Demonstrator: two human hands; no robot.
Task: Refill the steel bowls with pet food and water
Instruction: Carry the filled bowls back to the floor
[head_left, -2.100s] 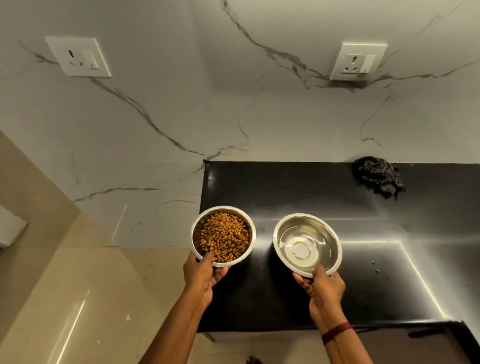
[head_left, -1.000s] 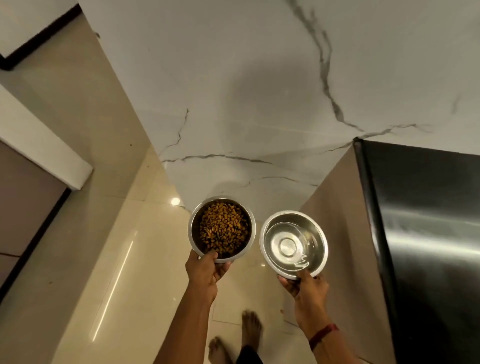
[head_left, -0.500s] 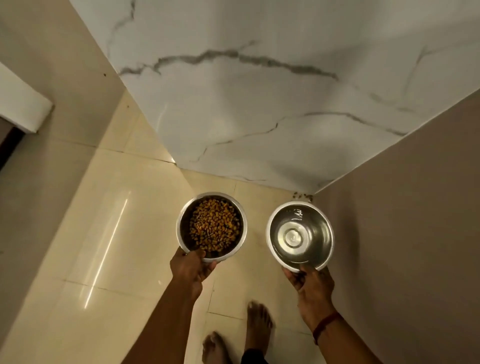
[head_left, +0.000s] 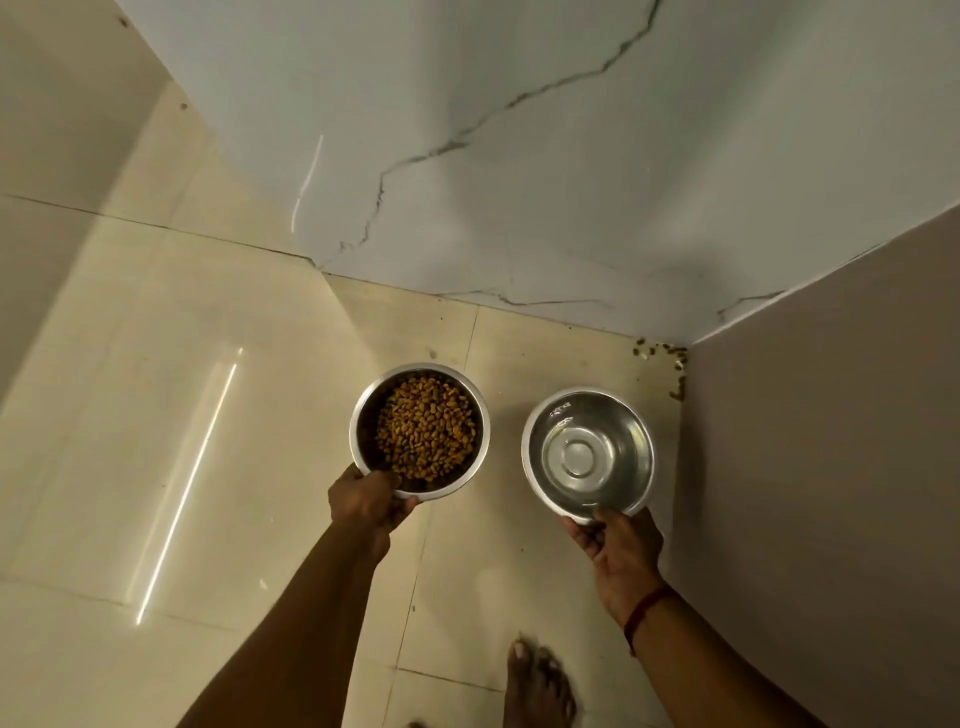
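Right, left hand (head_left: 371, 506) first: thumb hooked over the near rim of the kibble bowl (head_left: 354, 436), fingers curled beneath, a firm pinch. Right hand (head_left: 618, 551) does the same on the water bowl (head_left: 638, 441), thumb on the lip, palm turned up under it. Both bowls are level and apart, which I'd say is to stop the water (head_left: 571, 460) slopping and the brown kibble (head_left: 426, 428) sliding out. They hang over the cream floor tiles (head_left: 208, 415), near the corner where the veined marble wall (head_left: 519, 156) meets a plain panel (head_left: 831, 415). Stray crumbs (head_left: 670, 358) in that corner suggest this is the feeding spot. One bare foot (head_left: 540, 686) shows below, and a red thread (head_left: 641, 613) on the right wrist. No brand, label or lettering anywhere that I can read.
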